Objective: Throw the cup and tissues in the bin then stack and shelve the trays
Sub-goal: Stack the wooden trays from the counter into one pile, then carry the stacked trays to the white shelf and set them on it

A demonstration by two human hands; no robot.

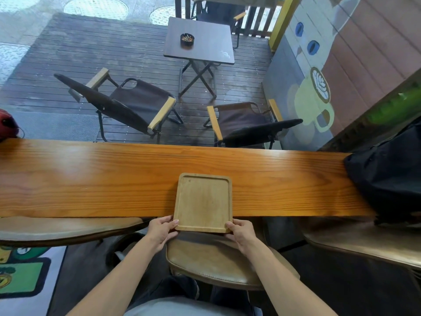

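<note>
A long wooden counter [91, 179] runs across the view. A black bag [387, 179] sits on its right end, and a red object [6, 124] shows at its left end. Three brown stools [218, 263] stand below its near edge. Beyond it, on dark decking, two folding chairs [127, 103] flank a small table [200, 39] that carries an ashtray [187, 39].

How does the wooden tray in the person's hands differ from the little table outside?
The tray is pale, bare wood, lying on the counter and gripped by both hands. The outdoor table is dark, stands on crossed legs and carries an ashtray. Both are roughly square and flat.
</note>
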